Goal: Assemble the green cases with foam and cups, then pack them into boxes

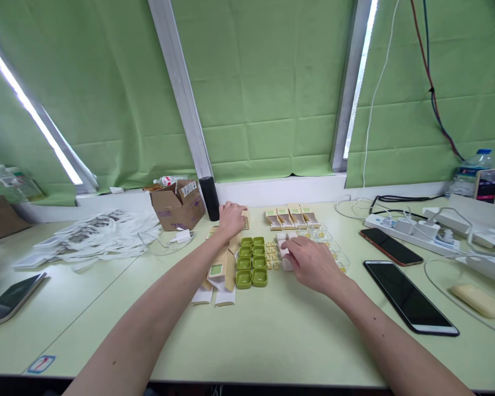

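My left hand (232,219) reaches to the back of a group of small cardboard boxes (224,269), its fingers curled at one of them; whether it grips the box is unclear. My right hand (313,261) has its fingers bent over the white blocks (287,263), and its fingertips are partly hidden. Between the hands stand two columns of green square cups (243,279), with small yellowish pieces (272,257) just right of them. Clear plastic pieces (320,232) lie behind and beside my right hand. Several open boxes (292,217) stand in a row farther back.
Two phones (410,297) and a power strip (412,231) lie at the right. At the left are a heap of white straps (103,236), another phone (12,300), an open carton (178,206) and a black cylinder (209,198).
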`<state>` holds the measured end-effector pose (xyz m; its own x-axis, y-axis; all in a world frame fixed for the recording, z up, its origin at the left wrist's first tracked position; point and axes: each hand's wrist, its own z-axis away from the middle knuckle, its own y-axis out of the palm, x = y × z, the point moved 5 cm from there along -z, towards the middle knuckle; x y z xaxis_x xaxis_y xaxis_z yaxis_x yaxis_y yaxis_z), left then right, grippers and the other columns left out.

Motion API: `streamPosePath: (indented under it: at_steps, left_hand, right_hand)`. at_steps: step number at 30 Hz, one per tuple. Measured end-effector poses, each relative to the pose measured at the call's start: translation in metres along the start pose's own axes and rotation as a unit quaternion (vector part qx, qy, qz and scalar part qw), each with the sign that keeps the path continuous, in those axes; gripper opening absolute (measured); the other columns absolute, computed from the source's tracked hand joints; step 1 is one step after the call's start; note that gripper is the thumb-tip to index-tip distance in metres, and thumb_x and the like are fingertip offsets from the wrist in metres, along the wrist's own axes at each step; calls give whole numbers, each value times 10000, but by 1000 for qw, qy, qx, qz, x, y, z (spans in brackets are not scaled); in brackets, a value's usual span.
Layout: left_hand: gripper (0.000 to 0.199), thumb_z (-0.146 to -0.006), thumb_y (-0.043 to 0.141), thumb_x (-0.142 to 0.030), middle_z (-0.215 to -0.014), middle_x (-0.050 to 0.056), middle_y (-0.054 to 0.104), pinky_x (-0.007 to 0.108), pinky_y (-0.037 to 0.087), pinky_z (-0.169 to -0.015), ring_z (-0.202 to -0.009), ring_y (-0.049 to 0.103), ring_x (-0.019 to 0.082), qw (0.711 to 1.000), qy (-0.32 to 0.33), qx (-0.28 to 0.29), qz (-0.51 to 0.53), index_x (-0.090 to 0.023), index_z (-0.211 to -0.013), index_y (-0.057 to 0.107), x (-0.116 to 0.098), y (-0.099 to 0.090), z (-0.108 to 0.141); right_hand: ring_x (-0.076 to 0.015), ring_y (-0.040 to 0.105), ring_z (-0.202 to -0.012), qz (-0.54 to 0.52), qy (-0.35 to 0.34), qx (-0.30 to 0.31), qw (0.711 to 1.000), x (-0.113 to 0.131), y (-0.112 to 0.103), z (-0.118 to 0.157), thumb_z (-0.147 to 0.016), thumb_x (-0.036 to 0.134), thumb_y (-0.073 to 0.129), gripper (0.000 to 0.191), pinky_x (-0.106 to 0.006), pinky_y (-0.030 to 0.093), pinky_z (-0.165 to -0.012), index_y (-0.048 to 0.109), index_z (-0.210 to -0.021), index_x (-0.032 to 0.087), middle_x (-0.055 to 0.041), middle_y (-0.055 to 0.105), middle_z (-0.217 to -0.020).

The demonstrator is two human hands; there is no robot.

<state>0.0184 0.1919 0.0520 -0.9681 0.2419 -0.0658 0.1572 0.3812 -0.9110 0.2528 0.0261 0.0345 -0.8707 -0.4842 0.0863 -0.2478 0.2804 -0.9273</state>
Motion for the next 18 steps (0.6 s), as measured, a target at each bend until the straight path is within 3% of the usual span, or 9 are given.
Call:
streamPosePath:
  at_steps: [6,11,14,18]
  left_hand:
    - [273,-1005,592,-229,-1251,57,790,500,385,-1076,-1248,573,308,995,46,-46,69,-260,-1221,758,-35,-35,51]
    - [217,-974,619,-118,-1016,41,816,490,431,-991,-1081,633,279,963,129,-161,171,-232,-1090,762,-58,-63,113]
    - [208,-974,612,-98,-955,48,805,471,447,-928,-1014,635,272,950,152,-202,186,-217,-1060,759,-60,-66,136]
    - [202,-975,599,-88,-889,55,781,443,472,-869,-946,639,258,935,156,-240,212,-197,-1049,752,-53,-57,150]
  right_hand:
    - [-219,700,-854,6,-19,37,999,8,12,1,-991,111,551,178,-307,263,-603,685,-940,216,-61,774,-921]
    - [-204,701,-795,-8,-64,71,995,24,29,4,-1015,183,585,96,-313,237,-605,676,-1016,212,-63,783,-922]
    - [-197,696,-756,-21,-103,79,991,37,39,6,-1014,203,604,127,-317,225,-606,661,-1126,218,-60,796,-926]
    - [-168,652,-681,-25,-134,76,988,51,56,7,-1009,182,590,80,-327,182,-600,663,-1021,212,-44,794,-876]
